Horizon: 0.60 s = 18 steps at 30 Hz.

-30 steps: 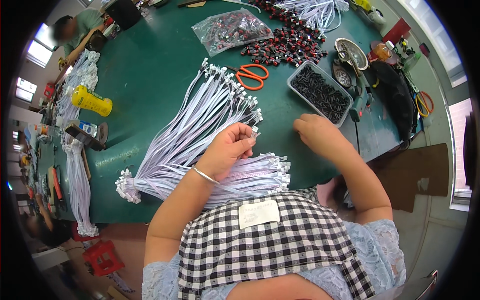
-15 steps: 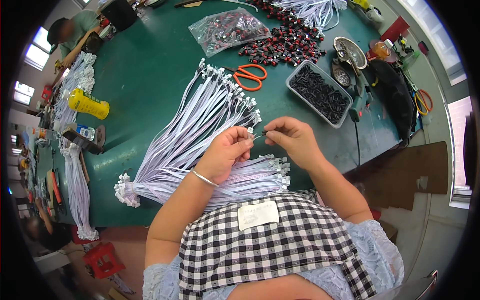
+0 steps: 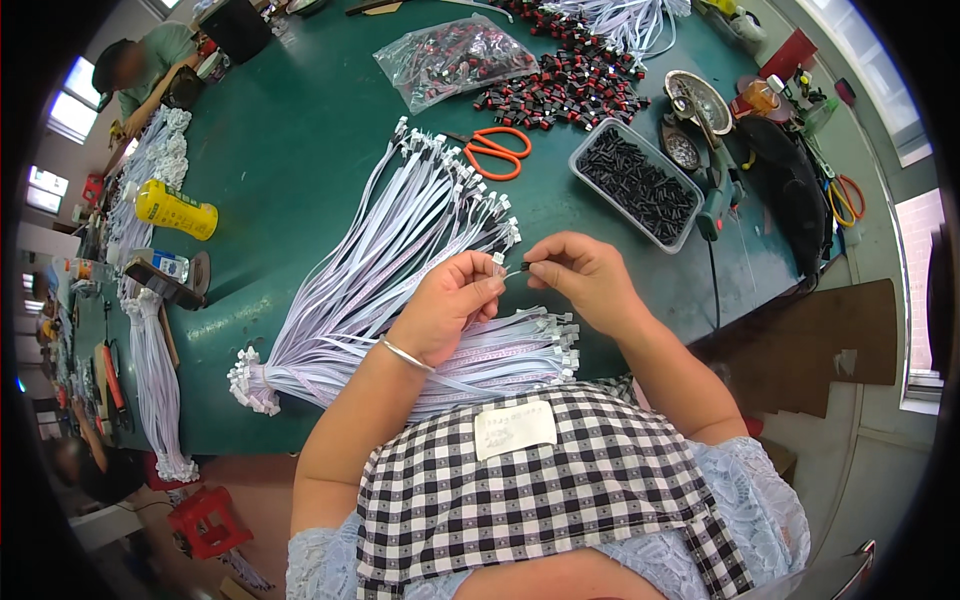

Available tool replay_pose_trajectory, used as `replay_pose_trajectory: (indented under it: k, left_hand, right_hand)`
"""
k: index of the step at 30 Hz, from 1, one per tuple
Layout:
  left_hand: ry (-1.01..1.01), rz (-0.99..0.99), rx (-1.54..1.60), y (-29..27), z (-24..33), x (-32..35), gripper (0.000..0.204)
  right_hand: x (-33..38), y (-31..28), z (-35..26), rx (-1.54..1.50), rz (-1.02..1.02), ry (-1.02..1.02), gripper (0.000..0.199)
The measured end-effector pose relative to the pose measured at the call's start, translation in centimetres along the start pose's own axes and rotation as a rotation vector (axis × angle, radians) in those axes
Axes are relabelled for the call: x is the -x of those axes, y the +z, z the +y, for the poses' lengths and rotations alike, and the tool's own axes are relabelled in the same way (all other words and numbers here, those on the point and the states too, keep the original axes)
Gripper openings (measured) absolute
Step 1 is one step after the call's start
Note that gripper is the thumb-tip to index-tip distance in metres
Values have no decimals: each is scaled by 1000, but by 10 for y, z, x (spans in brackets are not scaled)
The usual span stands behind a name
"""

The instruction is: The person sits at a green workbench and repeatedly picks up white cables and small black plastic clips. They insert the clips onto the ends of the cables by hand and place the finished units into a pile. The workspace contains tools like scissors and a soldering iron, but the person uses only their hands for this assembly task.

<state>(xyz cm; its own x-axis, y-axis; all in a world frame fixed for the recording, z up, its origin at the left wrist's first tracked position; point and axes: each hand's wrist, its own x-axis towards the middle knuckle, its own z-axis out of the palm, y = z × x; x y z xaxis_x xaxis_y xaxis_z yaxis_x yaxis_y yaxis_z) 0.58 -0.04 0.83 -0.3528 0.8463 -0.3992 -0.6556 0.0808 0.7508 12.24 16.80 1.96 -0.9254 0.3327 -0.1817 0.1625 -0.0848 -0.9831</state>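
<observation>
Near the table's [image 3: 290, 140] front edge, the left hand [image 3: 448, 308] pinches a wire [image 3: 512, 273] and the right hand [image 3: 590, 281] a black tube [image 3: 526, 266], ends close, probably for control; the tub [image 3: 677, 242] sits toward the right edge, presumably for reach.

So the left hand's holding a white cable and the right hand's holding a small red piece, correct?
Not quite: in the head view, the right hand holds a small black piece; the left hand does hold a white cable.
</observation>
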Motion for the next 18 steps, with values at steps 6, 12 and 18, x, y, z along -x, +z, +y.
replay_pose_trajectory:
  k: [6, 12, 18]
  left_hand:
    - [16, -19, -8, 0, 0, 0, 9]
    - [9, -19, -17, -1, 0, 0, 10]
    - [-2, -19, -21, -1, 0, 0, 10]
  right_hand:
    - [1, 1, -4, 10, -9, -6, 13]
    - [-1, -1, 0, 31, -7, -3, 13]
    - [0, 2, -3, 61, -16, -36, 12]
